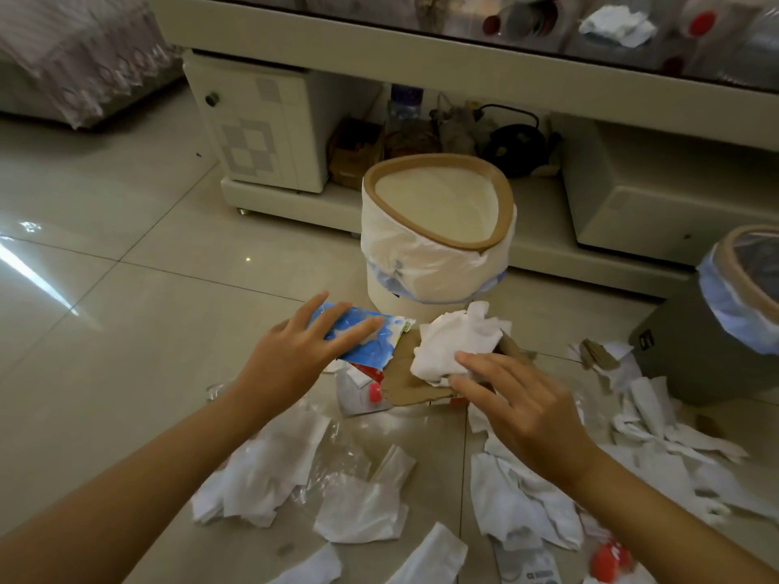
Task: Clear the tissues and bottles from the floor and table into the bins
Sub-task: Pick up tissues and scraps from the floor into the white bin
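Observation:
My left hand [295, 356] grips a blue and white plastic wrapper [371, 343] just above the floor. My right hand [518, 402] pinches a crumpled white tissue [455, 343] that rests on a piece of brown cardboard [404, 373]. A white bin [438, 229] with a tan rim and a white liner stands just beyond both hands. A grey bin [708, 330] with a bluish liner stands at the right. Several white tissues [362, 507] lie scattered on the tiled floor. A crushed bottle with a red cap [366, 394] lies under the cardboard.
A cream table [379, 40] with a glass top runs along the back, holding a tissue [615, 23] and red-capped bottles [699, 23]. Its lower shelf holds a black cable, a bottle and clutter. A red cap [607, 562] lies at bottom right. A draped sofa [76, 56] stands at far left.

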A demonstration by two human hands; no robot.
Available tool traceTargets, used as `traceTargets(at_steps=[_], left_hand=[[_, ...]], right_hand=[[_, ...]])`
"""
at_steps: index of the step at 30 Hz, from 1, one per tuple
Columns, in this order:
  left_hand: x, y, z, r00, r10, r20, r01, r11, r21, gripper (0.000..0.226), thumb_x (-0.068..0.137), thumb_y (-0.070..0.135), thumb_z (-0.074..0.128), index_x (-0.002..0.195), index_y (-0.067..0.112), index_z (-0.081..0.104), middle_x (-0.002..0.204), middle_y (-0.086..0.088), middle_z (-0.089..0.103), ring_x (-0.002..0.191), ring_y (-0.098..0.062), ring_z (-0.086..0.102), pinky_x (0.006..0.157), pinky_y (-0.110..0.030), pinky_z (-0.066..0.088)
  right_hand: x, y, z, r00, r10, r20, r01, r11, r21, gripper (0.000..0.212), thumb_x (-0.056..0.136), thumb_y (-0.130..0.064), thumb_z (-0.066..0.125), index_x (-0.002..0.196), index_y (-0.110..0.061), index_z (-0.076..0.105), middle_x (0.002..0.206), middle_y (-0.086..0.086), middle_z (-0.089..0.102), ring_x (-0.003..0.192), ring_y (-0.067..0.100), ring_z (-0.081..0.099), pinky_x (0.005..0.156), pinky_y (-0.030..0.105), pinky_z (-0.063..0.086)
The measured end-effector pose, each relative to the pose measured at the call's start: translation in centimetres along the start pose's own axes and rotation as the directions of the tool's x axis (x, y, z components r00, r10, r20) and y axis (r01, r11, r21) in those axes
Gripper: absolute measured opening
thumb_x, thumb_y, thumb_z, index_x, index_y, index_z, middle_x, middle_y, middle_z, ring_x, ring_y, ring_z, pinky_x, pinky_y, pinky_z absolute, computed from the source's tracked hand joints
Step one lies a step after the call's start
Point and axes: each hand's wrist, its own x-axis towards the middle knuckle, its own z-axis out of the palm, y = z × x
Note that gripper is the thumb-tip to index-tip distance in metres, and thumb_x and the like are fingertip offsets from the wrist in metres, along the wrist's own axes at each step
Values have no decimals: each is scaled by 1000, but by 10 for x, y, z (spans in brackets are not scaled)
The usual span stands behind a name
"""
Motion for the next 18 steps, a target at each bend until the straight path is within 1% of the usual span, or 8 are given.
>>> traceTargets(at_steps=[3, 6, 7, 9, 11, 13, 15, 18], left_hand=[[14, -9, -7, 999, -21, -42, 22, 999, 22, 92, 65, -4, 72, 140, 34, 33, 130, -15, 56, 115, -43, 55, 51, -38, 55], [31, -18, -17, 991, -61, -118, 68, 996, 51, 77, 74, -7, 53, 139, 31, 36, 127, -15, 58, 113, -43, 57, 46, -35, 52], [37, -21, -20, 988, -81, -132, 88, 995, 48, 75, 75, -5, 52, 138, 31, 37, 127, -15, 58, 112, -43, 57, 46, -36, 53], [46, -27, -24, 981, -128, -145, 137, 989, 52, 76, 74, -1, 55, 140, 31, 37, 128, -15, 58, 114, -42, 56, 48, -39, 54], [55, -35, -26, 974, -170, -151, 180, 982, 55, 84, 70, -4, 64, 141, 32, 35, 129, -15, 57, 116, -42, 54, 50, -41, 55], [64, -42, -31, 965, -203, -164, 214, 975, 55, 89, 67, -6, 66, 141, 32, 35, 127, -16, 57, 115, -43, 54, 49, -41, 55], [74, -49, -36, 961, -222, -166, 236, 969, 73, 91, 66, -7, 69, 141, 33, 36, 126, -16, 57, 113, -43, 55, 48, -40, 54], [88, -59, -38, 965, -226, -133, 239, 966, 93, 91, 66, -3, 73, 141, 33, 37, 126, -16, 56, 111, -45, 56, 50, -40, 56]], right_hand=[[15, 10, -7, 998, -35, -43, 34, 999, -11, 22, 102, -24, 41, 119, -19, 53, 120, 12, 65, 105, 27, 65, 78, 38, 58], [36, 26, -12, 995, -55, -84, 52, 998, -28, 24, 102, -31, 39, 118, -19, 52, 118, 13, 66, 105, 29, 65, 83, 40, 56], [45, 33, -13, 993, -56, -101, 52, 998, -34, 26, 102, -33, 39, 118, -18, 52, 118, 13, 66, 105, 29, 65, 84, 41, 55], [67, 50, -14, 990, -58, -130, 52, 997, -52, 28, 100, -36, 40, 118, -18, 52, 118, 13, 66, 106, 30, 64, 86, 42, 54], [87, 67, -11, 985, -71, -155, 57, 994, -93, 26, 100, -33, 42, 118, -18, 53, 117, 13, 66, 105, 30, 64, 86, 41, 54], [104, 83, -5, 983, -80, -167, 61, 991, -117, 24, 100, -30, 42, 118, -18, 53, 116, 12, 66, 105, 29, 64, 85, 39, 54], [116, 96, 4, 986, -77, -151, 59, 991, -117, 24, 99, -29, 44, 117, -19, 54, 116, 12, 66, 103, 28, 64, 83, 39, 55], [127, 115, 22, 994, -55, -95, 43, 991, -128, 24, 94, -26, 49, 114, -18, 59, 112, 11, 66, 97, 27, 65, 78, 37, 57]])
